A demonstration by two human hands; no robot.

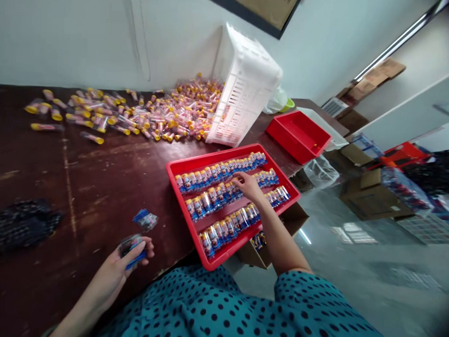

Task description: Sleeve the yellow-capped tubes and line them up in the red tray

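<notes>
My left hand [127,261] is low at the left, its fingers wrapped round a few clear and blue packs [135,256]. Just beyond it, a small pile of similar packs [146,219] lies on the dark red table. Over the red tray [221,258] reaches my right hand [248,185], fingertips bent down onto the middle row of small packaged tubes [216,195]. Whether those fingertips pinch one of the tubes is too small to tell. Three rows of these tubes, with yellowish tops and blue lower parts, fill much of the tray.
Loose yellow-capped tubes [167,115] are heaped along the wall, beside a tilted white basket [245,85]. A smaller red bin [299,134] stands beyond the tray. Dark cloth [21,225] lies at the left. An open carton [254,254] sits below the tray's right edge.
</notes>
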